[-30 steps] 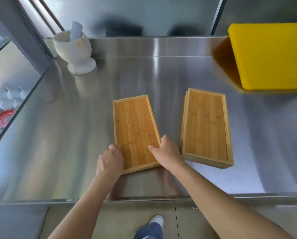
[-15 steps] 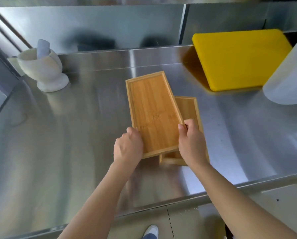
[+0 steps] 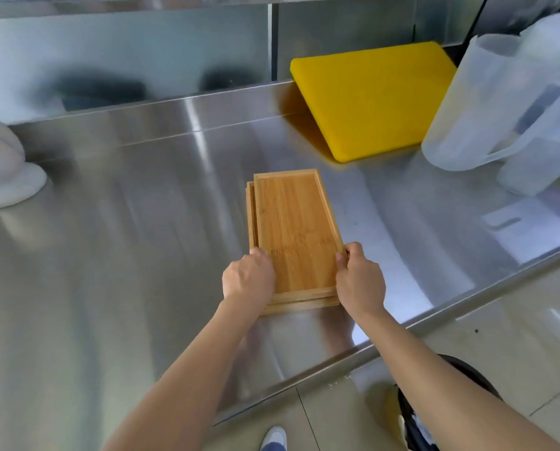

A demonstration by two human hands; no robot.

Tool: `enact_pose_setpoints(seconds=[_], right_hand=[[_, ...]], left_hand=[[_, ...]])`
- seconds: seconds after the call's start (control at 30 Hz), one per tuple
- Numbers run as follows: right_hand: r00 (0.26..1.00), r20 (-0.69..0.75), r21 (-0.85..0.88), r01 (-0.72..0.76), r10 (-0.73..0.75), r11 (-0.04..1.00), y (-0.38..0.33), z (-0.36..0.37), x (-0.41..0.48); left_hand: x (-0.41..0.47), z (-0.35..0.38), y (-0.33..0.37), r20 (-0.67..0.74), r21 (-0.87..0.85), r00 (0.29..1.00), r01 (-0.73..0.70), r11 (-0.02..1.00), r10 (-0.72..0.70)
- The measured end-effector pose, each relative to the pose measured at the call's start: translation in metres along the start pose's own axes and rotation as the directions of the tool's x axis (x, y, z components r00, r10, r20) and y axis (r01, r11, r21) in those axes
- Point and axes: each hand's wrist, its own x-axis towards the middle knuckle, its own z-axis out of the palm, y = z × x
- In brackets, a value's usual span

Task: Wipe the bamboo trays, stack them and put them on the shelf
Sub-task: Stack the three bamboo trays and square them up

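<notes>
A bamboo tray [image 3: 296, 229] lies on top of the stack of bamboo trays [image 3: 250, 209] in the middle of the steel counter [image 3: 125, 255], slightly off to the right of the ones below. My left hand [image 3: 248, 278] grips the top tray's near left edge. My right hand [image 3: 360, 281] grips its near right edge. The lower trays show only as strips along the left and near sides.
A yellow cutting board [image 3: 373, 99] lies at the back right. Translucent plastic pitchers [image 3: 500, 105] stand at the right edge. A white mortar [image 3: 2, 167] stands at the far left. The counter's front edge [image 3: 402, 333] runs diagonally below my hands.
Both hands lifted the left tray, carried it right and set it down on the stack. The view has swung to the right.
</notes>
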Motion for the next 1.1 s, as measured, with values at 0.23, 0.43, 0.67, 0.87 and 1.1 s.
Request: enact_pose_setpoints(seconds=[0.23,0.43,0.67,0.87,1.1], right_hand=[[0.996,0.091,0.026,0.02,-0.023,0.999,0.006,0.011,-0.002],[0.987,0.15,0.116,0.045,-0.062,0.992,0.007,0.014,-0.002],[0.943,0.332,0.331,-0.091,-0.026,0.939,0.008,0.016,-0.001],[0.895,0.441,0.552,-0.208,-0.071,0.808,0.015,0.01,-0.007],[0.796,0.531,0.403,0.062,-0.289,0.913,0.035,0.002,-0.015]], left_hand=[[-0.001,0.003,-0.011,-0.068,-0.001,0.997,0.029,1.0,-0.029],[-0.008,0.008,-0.018,-0.109,-0.514,0.981,0.084,0.853,-0.162],[-0.015,0.011,-0.021,0.324,-0.904,0.945,0.325,0.278,-0.051],[-0.029,0.018,-0.017,0.194,-0.967,0.98,0.187,0.172,0.029],[-0.042,0.033,-0.039,0.096,-0.905,0.975,0.002,0.426,0.199]])
